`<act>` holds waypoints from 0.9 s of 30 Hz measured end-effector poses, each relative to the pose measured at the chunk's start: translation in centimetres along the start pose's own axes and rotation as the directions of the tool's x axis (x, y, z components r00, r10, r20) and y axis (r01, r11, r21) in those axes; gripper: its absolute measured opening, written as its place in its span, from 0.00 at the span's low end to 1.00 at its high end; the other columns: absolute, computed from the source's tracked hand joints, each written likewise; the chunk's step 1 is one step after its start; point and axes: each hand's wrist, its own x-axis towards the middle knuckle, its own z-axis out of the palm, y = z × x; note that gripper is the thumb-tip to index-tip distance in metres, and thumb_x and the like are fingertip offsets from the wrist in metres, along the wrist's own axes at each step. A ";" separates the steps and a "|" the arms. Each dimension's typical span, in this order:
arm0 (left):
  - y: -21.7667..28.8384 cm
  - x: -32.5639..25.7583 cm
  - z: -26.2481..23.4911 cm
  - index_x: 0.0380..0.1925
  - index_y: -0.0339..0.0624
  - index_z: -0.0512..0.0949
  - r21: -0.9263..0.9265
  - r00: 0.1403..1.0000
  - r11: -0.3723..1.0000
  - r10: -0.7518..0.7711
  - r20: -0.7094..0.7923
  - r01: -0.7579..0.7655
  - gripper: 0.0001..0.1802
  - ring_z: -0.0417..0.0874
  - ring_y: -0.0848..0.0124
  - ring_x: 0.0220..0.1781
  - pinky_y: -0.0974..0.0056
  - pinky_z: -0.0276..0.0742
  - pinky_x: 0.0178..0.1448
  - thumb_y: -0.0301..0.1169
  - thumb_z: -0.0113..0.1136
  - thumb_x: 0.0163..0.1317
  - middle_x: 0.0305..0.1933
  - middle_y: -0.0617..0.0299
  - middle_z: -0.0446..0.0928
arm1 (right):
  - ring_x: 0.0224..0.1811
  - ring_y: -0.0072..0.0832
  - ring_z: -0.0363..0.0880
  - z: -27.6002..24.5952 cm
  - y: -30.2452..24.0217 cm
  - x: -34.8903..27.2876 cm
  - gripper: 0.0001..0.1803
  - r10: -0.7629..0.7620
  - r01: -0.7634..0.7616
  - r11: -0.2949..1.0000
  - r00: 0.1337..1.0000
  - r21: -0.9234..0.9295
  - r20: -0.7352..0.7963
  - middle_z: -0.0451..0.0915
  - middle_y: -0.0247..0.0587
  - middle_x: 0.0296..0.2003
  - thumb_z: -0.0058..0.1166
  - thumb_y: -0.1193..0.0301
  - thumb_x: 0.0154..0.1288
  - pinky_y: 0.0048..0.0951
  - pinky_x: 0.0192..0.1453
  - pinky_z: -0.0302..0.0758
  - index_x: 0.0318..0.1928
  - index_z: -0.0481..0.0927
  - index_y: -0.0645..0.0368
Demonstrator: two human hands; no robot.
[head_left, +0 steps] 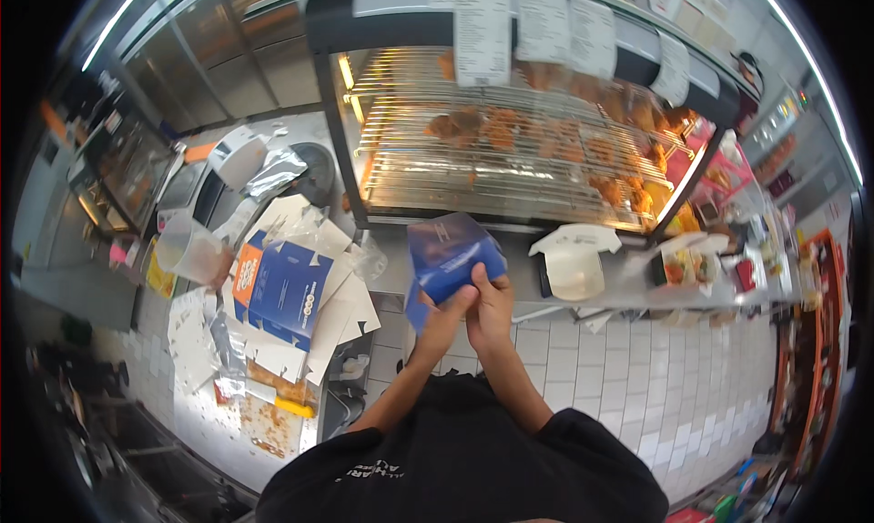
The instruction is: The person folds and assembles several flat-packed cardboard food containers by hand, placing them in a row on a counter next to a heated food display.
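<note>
A blue cardboard takeaway box (452,243), partly folded and slightly blurred, is held up in front of the counter. My left hand (441,319) grips its lower left side, where a loose flap hangs down. My right hand (492,304) is closed on its lower right corner, thumb against the blue panel. The fingers behind the box are hidden. On the left, flat blue and orange box blanks (289,291) lie on a pile of white ones. To the right of my hands stands an open box with a white inside (575,273) on the counter.
A heated glass cabinet (510,150) with browned food on racks rises behind the counter. A yellow-handled knife (291,406) lies on the stained worktop at left, below a clear plastic tub (191,250). Filled food boxes (687,266) stand farther right. Another person (746,81) is at far right.
</note>
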 end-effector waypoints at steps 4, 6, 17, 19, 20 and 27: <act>-1.4 0.6 -0.3 0.58 0.39 0.70 -0.404 0.980 0.909 -0.163 -0.111 0.105 0.21 0.78 0.70 0.52 0.65 0.72 0.55 0.36 0.59 0.71 0.50 0.62 0.78 | 0.49 0.22 0.78 0.2 0.7 0.1 0.16 -0.045 0.062 0.974 0.995 -0.219 0.084 0.82 0.34 0.47 0.63 0.72 0.66 0.27 0.57 0.72 0.52 0.80 0.61; -1.9 -0.4 0.0 0.50 0.38 0.75 -0.524 0.938 0.813 -0.339 -0.068 0.255 0.15 0.80 0.69 0.50 0.64 0.74 0.55 0.35 0.60 0.70 0.49 0.58 0.80 | 0.47 0.22 0.80 -0.4 1.0 0.2 0.16 -0.042 0.065 0.977 0.993 -0.205 0.114 0.83 0.34 0.45 0.62 0.71 0.67 0.28 0.55 0.75 0.53 0.78 0.62; 2.8 1.6 -4.0 0.46 0.39 0.84 0.349 0.695 0.622 0.486 0.530 -0.701 0.22 0.76 0.45 0.64 0.47 0.74 0.64 0.34 0.74 0.49 0.60 0.49 0.78 | 0.36 0.20 0.83 -2.8 -2.0 2.3 0.13 -0.056 0.063 0.996 0.994 -0.063 0.096 0.84 0.32 0.38 0.54 0.64 0.74 0.24 0.37 0.80 0.49 0.76 0.60; 1.6 1.9 -3.1 0.45 0.41 0.85 0.369 0.653 0.542 0.570 0.499 -0.755 0.24 0.74 0.45 0.66 0.46 0.74 0.65 0.32 0.76 0.43 0.63 0.52 0.76 | 0.32 0.16 0.80 0.1 -3.2 1.0 0.11 -0.037 0.036 0.999 0.999 0.016 0.028 0.83 0.30 0.35 0.51 0.63 0.75 0.20 0.35 0.76 0.47 0.76 0.58; 1.7 2.4 -2.7 0.43 0.40 0.85 0.393 0.639 0.504 0.608 0.472 -0.769 0.22 0.76 0.50 0.64 0.50 0.75 0.63 0.32 0.76 0.44 0.61 0.51 0.78 | 0.32 0.16 0.79 -0.3 -2.6 1.1 0.11 -0.043 0.043 0.999 0.999 0.002 0.001 0.83 0.30 0.35 0.51 0.63 0.76 0.19 0.36 0.75 0.47 0.76 0.57; 4.8 3.6 -3.8 0.49 0.38 0.83 0.193 0.698 0.746 0.453 0.554 -0.637 0.30 0.76 0.53 0.66 0.57 0.80 0.60 0.34 0.77 0.42 0.59 0.50 0.79 | 0.29 0.11 0.74 0.4 -2.3 0.4 0.12 -0.136 0.130 0.989 0.986 -0.069 -0.099 0.82 0.28 0.33 0.52 0.61 0.75 0.16 0.31 0.68 0.46 0.78 0.57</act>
